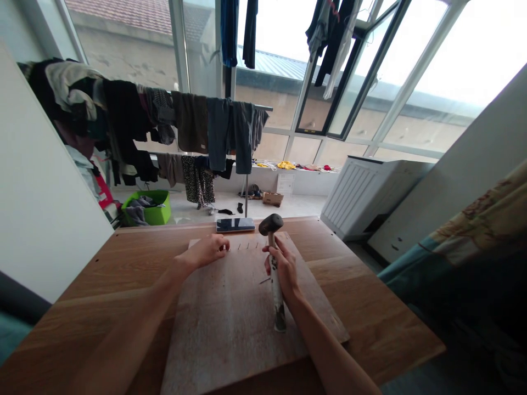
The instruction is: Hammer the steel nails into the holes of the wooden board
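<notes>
A worn wooden board (230, 323) lies flat under both hands. Several thin nails (247, 245) stand upright in a row near its far edge. At the left end of that row, my left hand (209, 249) is closed in a pinch on what looks like another nail, mostly hidden by the fingertips. My right hand (285, 263) wraps around the handle of a rubber mallet (270, 224), held with its black head up and away from me. A loose nail (264, 280) shows just left of the handle; whether it touches the board is unclear.
The board rests on a wood-grain table (362, 307), with a phone (235, 224) beyond its far edge. Behind are a rack of hanging clothes (189, 123), a green basket (160, 211) and a white washing machine (362, 189). A curtain (461, 236) hangs at right.
</notes>
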Demonstrator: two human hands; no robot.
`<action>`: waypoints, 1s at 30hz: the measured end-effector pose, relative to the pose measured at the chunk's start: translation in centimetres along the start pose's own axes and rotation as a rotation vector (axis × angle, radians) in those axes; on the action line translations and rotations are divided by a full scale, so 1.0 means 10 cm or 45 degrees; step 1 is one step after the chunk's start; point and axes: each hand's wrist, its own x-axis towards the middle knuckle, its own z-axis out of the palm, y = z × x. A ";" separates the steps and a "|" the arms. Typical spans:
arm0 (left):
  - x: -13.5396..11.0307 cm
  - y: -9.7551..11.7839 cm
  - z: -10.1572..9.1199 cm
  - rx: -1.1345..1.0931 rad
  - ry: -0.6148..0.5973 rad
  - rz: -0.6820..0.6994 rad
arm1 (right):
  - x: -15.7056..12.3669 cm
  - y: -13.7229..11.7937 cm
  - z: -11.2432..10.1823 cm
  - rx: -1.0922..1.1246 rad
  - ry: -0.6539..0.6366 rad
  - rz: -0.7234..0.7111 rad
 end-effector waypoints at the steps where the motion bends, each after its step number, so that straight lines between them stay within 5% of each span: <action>1: 0.00 0.00 0.01 0.038 0.011 0.009 | 0.00 0.00 0.00 0.000 -0.005 -0.001; 6: 0.03 0.05 0.05 0.133 0.070 0.061 | -0.03 0.00 0.01 -0.023 -0.026 -0.009; 15: 0.08 -0.11 0.32 -0.466 0.316 -0.027 | -0.08 0.10 0.10 0.095 -0.310 0.025; 22: 0.07 -0.16 0.34 -0.520 0.348 0.044 | -0.14 0.17 0.20 0.097 -0.567 0.069; 30: 0.07 -0.12 0.31 -0.508 0.309 0.003 | -0.14 0.19 0.20 -0.053 -0.574 0.072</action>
